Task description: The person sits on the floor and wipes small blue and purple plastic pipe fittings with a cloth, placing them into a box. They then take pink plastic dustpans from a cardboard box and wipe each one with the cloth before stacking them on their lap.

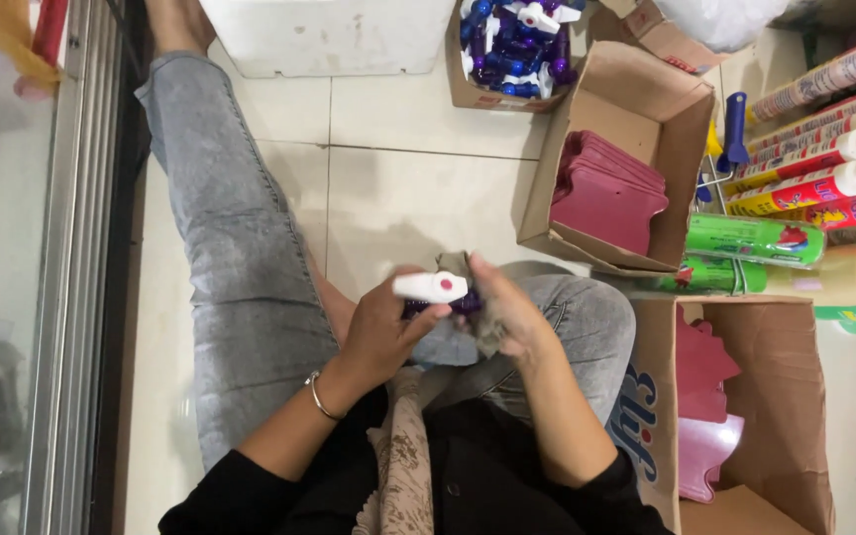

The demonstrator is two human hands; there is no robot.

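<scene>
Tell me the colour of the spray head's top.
White with a red dot, head view: spray head.

White spray nozzle [430,287] between left hand [380,337] and right hand [507,312]

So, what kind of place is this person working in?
Probably a small shop or its stockroom floor. The person sits on pale floor tiles among open cardboard boxes of stock: spray-bottle heads and dark red plastic pieces. Rows of colourful bottles lie at the right.

White spray trigger [430,287] with a red dot and purple base, lying sideways, gripped above the lap. A grey-brown cloth [487,322] is bunched just right of it.
</scene>
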